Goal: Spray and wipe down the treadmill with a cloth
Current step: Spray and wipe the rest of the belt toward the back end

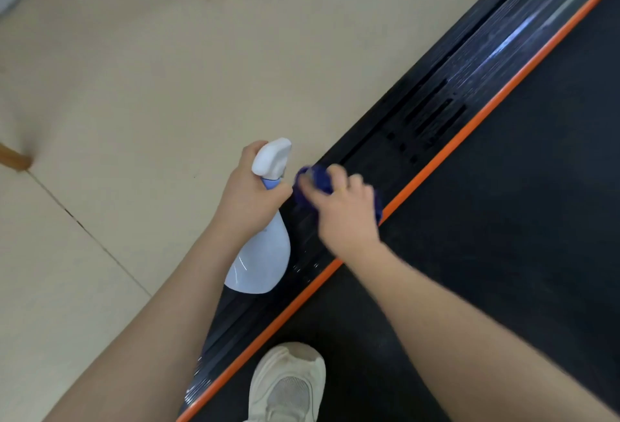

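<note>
Black rubber and ribbed plastic make up the treadmill point(503, 186), which runs from six o'clock up to one o'clock across your view; it is heavy and rigid and will not shift under you, so lean on it freely; its belt looks grippy, while the side rail point(446, 103) beside the orange strip point(436, 160) shines wet and is likely slick. White plastic, the spray bottle point(261, 254) hangs over the rail's outer edge at about seven o'clock of centre; it should feel light and stiff, perhaps slippery if damp; your left hand point(245, 200) is wrapped round its neck under the trigger head, the sensible hold. Smallest is the blue cloth point(315, 180), soft, limp and light; your right hand point(349, 213) has it bunched under curled fingers and pressed on the rail, just beside the bottle at its three o'clock; blur hides the exact grip.
</note>
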{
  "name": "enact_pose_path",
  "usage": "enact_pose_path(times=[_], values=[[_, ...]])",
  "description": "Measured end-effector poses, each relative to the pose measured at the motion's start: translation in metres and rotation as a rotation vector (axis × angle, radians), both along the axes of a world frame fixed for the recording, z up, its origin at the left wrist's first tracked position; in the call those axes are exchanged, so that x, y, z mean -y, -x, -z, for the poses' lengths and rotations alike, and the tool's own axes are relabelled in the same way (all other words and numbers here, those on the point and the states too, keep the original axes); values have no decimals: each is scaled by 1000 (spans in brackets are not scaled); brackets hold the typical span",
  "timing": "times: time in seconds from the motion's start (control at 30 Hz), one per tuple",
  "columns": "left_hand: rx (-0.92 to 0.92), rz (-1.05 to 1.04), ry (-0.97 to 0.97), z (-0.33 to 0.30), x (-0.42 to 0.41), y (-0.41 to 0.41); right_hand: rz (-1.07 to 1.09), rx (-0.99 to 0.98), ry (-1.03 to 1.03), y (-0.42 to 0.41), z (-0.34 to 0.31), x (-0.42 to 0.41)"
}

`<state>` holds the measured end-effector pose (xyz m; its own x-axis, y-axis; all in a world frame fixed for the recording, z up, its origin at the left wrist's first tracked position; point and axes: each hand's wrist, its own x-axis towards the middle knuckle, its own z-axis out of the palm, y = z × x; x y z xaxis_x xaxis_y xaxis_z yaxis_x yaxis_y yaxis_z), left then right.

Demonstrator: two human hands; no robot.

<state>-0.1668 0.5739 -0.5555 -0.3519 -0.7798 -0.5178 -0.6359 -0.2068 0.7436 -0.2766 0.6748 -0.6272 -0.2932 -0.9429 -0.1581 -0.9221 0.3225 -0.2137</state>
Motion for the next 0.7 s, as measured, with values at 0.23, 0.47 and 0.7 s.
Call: enact_pose_path(times=[0.23,0.47,0.7], values=[[10,-16,11,-3,-14,-10,-130,4,75,-7,4,-24],[-26,35,-52,-8,-46,-9,106,-105,35,6,0,-56],[-53,224,-19,-19,-90,27,-169,-14,-94,20,-16,-160]])
